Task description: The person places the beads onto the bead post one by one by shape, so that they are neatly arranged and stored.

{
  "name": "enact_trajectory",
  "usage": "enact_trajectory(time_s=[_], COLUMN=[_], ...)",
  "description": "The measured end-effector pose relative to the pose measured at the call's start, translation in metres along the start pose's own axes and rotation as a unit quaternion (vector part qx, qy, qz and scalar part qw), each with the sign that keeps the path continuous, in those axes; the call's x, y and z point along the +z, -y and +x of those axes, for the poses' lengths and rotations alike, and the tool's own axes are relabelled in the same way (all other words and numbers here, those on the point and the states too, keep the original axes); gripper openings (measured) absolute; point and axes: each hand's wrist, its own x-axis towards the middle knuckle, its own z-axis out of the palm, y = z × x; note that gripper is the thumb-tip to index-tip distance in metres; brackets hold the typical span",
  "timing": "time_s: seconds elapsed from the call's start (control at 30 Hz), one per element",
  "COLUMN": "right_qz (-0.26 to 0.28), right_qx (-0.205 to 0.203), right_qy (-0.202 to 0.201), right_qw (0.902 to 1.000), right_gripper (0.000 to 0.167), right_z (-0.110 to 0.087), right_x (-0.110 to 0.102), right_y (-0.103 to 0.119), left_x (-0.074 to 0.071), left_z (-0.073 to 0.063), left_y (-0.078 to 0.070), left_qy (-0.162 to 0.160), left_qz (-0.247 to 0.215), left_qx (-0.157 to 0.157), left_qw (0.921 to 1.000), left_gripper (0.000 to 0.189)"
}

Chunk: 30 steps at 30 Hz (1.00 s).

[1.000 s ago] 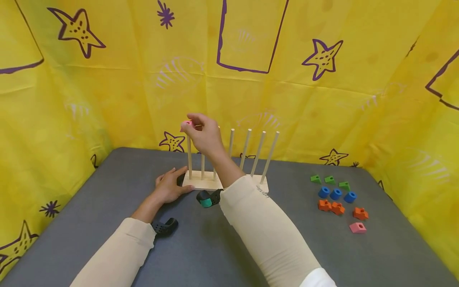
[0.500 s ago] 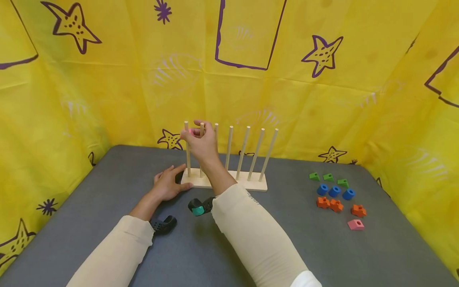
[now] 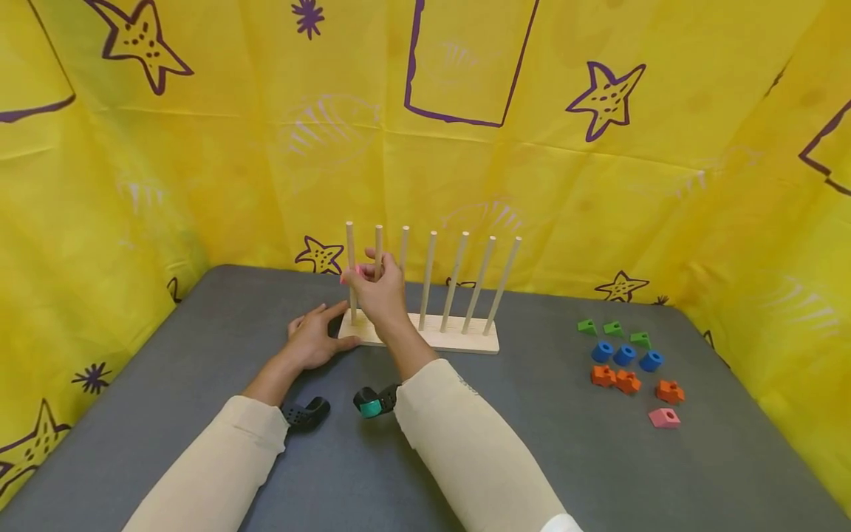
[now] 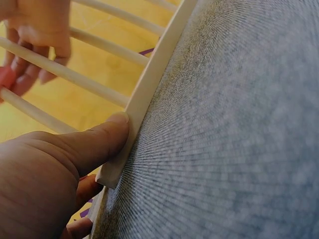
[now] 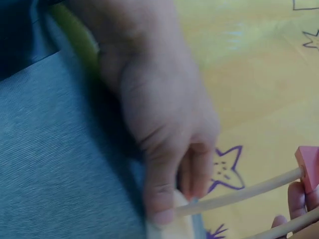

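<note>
A wooden peg stand (image 3: 459, 342) with a row of upright pegs stands on the table in the head view. My left hand (image 3: 312, 343) holds the left end of its base; in the left wrist view the thumb (image 4: 107, 134) presses the base's edge, with other fingers beyond the end. With my right hand (image 3: 384, 295) I pinch a pink block (image 5: 308, 167), which is threaded on the leftmost peg (image 3: 350, 244), partway down. In the head view the fingers hide most of this block, and the hand covers parts of the neighbouring pegs.
To the right on the grey table (image 3: 532, 443) lie green wedge blocks (image 3: 613, 329), blue cylinders (image 3: 624, 355), orange blocks (image 3: 627, 382) and one pink block (image 3: 664, 418). A yellow patterned cloth (image 3: 425, 170) hangs behind and at both sides.
My right hand has come down along the leftmost peg with the pink block, from the peg's top to partway down. The left hand keeps its hold on the base.
</note>
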Motion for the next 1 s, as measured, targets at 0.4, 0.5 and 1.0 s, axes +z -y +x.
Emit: enact_trajectory(time_s=[0.4, 0.5, 1.0], right_qz=[-0.028, -0.036, -0.052], right_qx=[0.02, 0.031, 0.08], right_qy=[0.004, 0.007, 0.05], right_qw=[0.9994, 0.9988, 0.9942], right_gripper=[0.045, 0.044, 0.039], right_z=[-0.008, -0.009, -0.01], right_x=[-0.002, -0.002, -0.008], right_y=[-0.031, -0.036, -0.053], left_x=[0.0, -0.001, -0.001], left_z=[-0.002, -0.002, -0.002], left_y=[-0.002, -0.002, -0.003], left_qy=[-0.003, -0.004, -0.002], left_qz=[0.005, 0.005, 0.007], left_qx=[0.004, -0.002, -0.014], left_qw=[1.0, 1.0, 0.9999], left_gripper=[0.081, 0.081, 0.08])
